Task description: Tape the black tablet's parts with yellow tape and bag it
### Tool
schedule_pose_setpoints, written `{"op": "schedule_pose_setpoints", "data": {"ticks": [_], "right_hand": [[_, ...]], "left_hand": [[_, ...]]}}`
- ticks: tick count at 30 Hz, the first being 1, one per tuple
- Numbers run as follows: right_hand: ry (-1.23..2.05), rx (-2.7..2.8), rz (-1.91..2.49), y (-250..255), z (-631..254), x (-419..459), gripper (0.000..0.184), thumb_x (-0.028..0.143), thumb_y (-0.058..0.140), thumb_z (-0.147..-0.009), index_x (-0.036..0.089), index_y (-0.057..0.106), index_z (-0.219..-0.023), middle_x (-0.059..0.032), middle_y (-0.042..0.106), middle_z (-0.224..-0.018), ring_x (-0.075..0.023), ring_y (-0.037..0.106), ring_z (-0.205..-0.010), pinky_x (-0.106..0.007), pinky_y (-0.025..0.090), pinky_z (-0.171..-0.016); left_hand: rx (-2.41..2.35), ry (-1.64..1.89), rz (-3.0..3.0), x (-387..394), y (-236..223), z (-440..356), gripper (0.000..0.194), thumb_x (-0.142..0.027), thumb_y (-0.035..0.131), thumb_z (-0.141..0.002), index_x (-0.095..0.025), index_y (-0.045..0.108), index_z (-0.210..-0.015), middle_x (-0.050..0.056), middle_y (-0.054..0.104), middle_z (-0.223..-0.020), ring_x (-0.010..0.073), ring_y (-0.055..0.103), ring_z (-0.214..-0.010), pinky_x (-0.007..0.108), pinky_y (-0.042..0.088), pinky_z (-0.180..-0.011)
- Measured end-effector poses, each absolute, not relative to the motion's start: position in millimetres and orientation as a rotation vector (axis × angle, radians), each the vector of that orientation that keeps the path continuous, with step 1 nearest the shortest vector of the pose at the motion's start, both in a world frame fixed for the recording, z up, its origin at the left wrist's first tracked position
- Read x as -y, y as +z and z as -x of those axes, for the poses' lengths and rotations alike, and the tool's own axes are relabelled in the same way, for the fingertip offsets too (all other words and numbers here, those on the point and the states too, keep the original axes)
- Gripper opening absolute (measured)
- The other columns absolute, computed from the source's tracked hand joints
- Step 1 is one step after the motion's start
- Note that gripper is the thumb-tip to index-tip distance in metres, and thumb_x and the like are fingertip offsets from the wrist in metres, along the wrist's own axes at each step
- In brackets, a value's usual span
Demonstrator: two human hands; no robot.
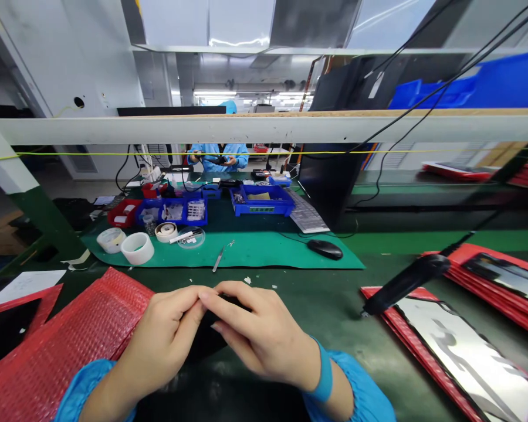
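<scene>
My left hand point(161, 340) and my right hand point(259, 334) meet low in the middle of the view, fingertips pinched together over a small black object point(211, 340). Most of that object is hidden by the fingers, so I cannot name it. Both hands are closed around it above the dark green table point(325, 305). Blue sleeves cover both wrists. A red bubble-wrap sheet point(66, 346) lies just left of my left hand.
Metal tweezers point(218, 259) lie on a green mat point(264, 249) with tape rolls point(137, 248), blue bins point(261, 199), a mouse point(325, 249) and a keyboard point(307, 215). A black electric screwdriver point(405, 282) hangs at right above red trays holding shiny panels point(466, 351). Another person sits opposite point(220, 157).
</scene>
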State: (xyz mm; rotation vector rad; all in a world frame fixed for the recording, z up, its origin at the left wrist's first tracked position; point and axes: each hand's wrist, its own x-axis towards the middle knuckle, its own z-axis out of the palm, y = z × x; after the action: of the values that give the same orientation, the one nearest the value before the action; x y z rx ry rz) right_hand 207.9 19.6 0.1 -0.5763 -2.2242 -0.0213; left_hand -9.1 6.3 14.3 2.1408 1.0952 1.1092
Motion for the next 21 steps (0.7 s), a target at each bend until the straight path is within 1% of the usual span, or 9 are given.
{"op": "schedule_pose_setpoints", "data": {"ticks": [2,5,8,13,16,21], "right_hand": [[-0.003,2.195,0.546,-5,-205,-23,0.047,0.013,0.054,-0.105,0.016,0.055,-0.151,-0.0146,0.072,-0.122,-0.0209,0.074,-0.097,-0.031,0.064,-0.074],[-0.002,2.095,0.469,-10,-202,-29,0.045,0.006,0.055,-0.102,0.012,0.059,-0.145,-0.0154,0.074,-0.120,-0.0205,0.075,-0.103,-0.029,0.065,-0.083],[-0.031,2.016,0.426,-13,-201,-33,0.039,0.004,0.058,-0.100,0.010,0.063,-0.138,-0.0159,0.077,-0.117,-0.0205,0.076,-0.103,-0.028,0.066,-0.086],[-0.027,1.966,0.399,-10,-200,-33,0.033,0.004,0.060,-0.098,0.010,0.068,-0.129,-0.0155,0.079,-0.110,-0.0196,0.079,-0.097,-0.025,0.067,-0.084],[-0.022,1.959,0.396,-9,-200,-32,0.034,0.003,0.059,-0.097,0.011,0.068,-0.129,-0.0148,0.079,-0.109,-0.0191,0.079,-0.095,-0.025,0.067,-0.081],[-0.024,1.980,0.428,-11,-200,-31,0.039,0.004,0.057,-0.098,0.013,0.066,-0.135,-0.0140,0.078,-0.110,-0.0199,0.078,-0.093,-0.027,0.066,-0.078]], "left_hand": [[-1.107,1.096,-2.124,-6,14,9,0.029,-0.025,0.049,-0.110,-0.023,0.078,-0.110,0.001,0.082,-0.101,0.0149,0.076,-0.084,0.020,0.057,-0.076],[-1.125,1.101,-2.102,-6,13,8,0.027,-0.026,0.051,-0.110,-0.023,0.077,-0.103,-0.001,0.080,-0.092,0.0132,0.073,-0.077,0.020,0.054,-0.071],[-1.140,1.117,-2.082,-7,13,7,0.027,-0.026,0.052,-0.109,-0.023,0.076,-0.097,-0.001,0.079,-0.090,0.0133,0.073,-0.078,0.020,0.053,-0.072],[-1.124,1.092,-2.055,-8,13,6,0.026,-0.026,0.052,-0.110,-0.026,0.078,-0.112,0.000,0.083,-0.105,0.0142,0.075,-0.089,0.021,0.055,-0.079],[-1.119,1.097,-2.051,-7,13,6,0.026,-0.025,0.053,-0.110,-0.027,0.078,-0.114,0.000,0.083,-0.106,0.0139,0.076,-0.089,0.020,0.055,-0.079],[-1.126,1.096,-2.057,-5,15,5,0.027,-0.023,0.052,-0.110,-0.025,0.078,-0.113,0.001,0.083,-0.104,0.0149,0.076,-0.087,0.022,0.054,-0.078]]}}
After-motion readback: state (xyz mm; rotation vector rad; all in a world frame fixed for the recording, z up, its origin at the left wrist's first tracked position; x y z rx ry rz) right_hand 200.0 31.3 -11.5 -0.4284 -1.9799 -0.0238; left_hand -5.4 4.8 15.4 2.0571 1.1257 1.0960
